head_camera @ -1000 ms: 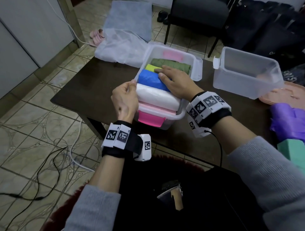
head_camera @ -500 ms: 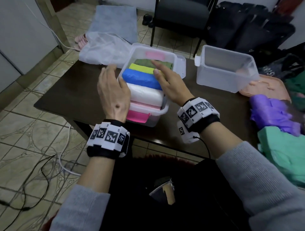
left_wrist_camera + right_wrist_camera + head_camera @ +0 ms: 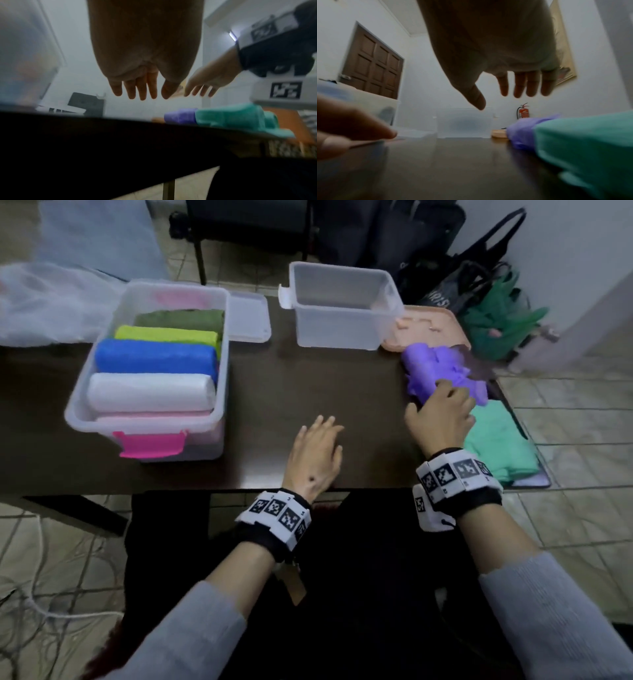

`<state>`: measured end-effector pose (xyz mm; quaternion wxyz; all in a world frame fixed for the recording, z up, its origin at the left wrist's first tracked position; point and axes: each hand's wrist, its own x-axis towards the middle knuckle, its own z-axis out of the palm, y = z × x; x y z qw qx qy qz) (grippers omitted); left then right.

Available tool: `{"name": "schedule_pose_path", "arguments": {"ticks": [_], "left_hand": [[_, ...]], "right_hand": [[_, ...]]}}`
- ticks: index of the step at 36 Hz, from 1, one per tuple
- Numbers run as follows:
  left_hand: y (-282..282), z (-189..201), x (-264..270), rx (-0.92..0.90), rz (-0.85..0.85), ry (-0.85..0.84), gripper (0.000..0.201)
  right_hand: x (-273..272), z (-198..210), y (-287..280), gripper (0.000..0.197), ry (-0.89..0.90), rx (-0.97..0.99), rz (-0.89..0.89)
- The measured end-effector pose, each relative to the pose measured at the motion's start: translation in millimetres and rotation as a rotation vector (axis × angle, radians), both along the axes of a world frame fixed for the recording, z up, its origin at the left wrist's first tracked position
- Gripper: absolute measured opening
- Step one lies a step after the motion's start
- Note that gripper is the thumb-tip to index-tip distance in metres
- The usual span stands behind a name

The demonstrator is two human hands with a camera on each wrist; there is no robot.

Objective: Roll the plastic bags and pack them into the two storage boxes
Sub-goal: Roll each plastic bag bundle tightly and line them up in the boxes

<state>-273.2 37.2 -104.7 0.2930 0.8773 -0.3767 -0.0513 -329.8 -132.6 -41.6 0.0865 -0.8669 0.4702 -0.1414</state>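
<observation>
A: From the head view, what do the hands do?

B: The right hand (image 3: 440, 419) is over the near edge of the purple bag (image 3: 442, 371). Its fingers hang loose and I see nothing between them. The left hand (image 3: 317, 455) is flat and relaxed above the table (image 3: 308, 378), holding nothing.

A: And the boxes?

B: The full box (image 3: 82, 402) stands well to the left of the left hand. Inside are rolled bags: white roll (image 3: 150, 392), blue roll (image 3: 154, 357), yellow roll (image 3: 168, 335) and green roll (image 3: 181, 320). The empty box (image 3: 342, 316) stands beyond both hands, between them. A teal bag (image 3: 496, 446) lies just right of the right wrist.

A: The left wrist view?

B: The left hand (image 3: 140, 75) has straight fingers and grips nothing. The right hand (image 3: 207, 79) hangs to its right with fingers spread, above the purple bag (image 3: 180, 116) and the teal bag (image 3: 236, 117). It does not touch them.

A: The right wrist view?

B: The right hand (image 3: 496, 67) is released, fingers pointing down, with clear space under them. The purple bag (image 3: 522, 132) is below and to the right, and the teal bag (image 3: 587, 146) is nearer. The empty box (image 3: 464, 123) is straight ahead.
</observation>
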Motion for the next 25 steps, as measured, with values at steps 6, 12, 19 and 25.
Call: {"name": "schedule_pose_path", "arguments": {"ticks": [6, 12, 19, 25], "left_hand": [[-4, -20, 3, 0.109, -0.009, -0.038, 0.045], [-1, -24, 3, 0.074, -0.014, -0.058, 0.044], [1, -23, 3, 0.074, -0.013, -0.048, 0.045], [2, -21, 1, 0.072, -0.019, -0.04, 0.045]], "right_hand": [[-31, -13, -27, 0.067, 0.2, 0.105, -0.125], [-28, -15, -32, 0.072, 0.25, 0.129, -0.139], [-28, -14, -31, 0.072, 0.24, 0.156, -0.096], [-25, -20, -16, 0.07, 0.209, 0.185, -0.034]]}}
